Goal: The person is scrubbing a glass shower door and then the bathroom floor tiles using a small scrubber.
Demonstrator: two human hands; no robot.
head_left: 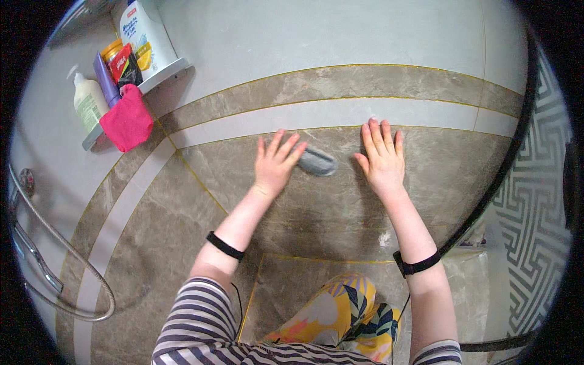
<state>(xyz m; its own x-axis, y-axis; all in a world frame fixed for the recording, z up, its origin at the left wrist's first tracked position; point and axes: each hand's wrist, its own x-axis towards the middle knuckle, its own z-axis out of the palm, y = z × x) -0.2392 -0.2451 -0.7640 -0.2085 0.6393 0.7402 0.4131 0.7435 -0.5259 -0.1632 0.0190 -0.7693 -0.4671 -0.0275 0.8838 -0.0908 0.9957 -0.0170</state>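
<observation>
Against the brown marble-look wall tile (319, 205), both of my hands reach forward with fingers spread. A grey oval scrubbing pad (318, 161) lies against the tile just right of my left hand (276, 166), whose thumb-side fingertips touch or overlap its left end. The pad looks slightly blurred; whether the fingers grip it cannot be told. My right hand (384, 157) rests flat, fingertips on the white tile band (337, 112), holding nothing. A gap separates it from the pad.
At the upper left, a corner shelf (162, 76) holds a large white shampoo bottle (148, 39), a pump bottle (89, 100) and several tubes; a pink cloth (127, 119) hangs there. A metal shower hose (68, 246) loops at the left. A black-edged patterned glass panel (529, 205) stands right.
</observation>
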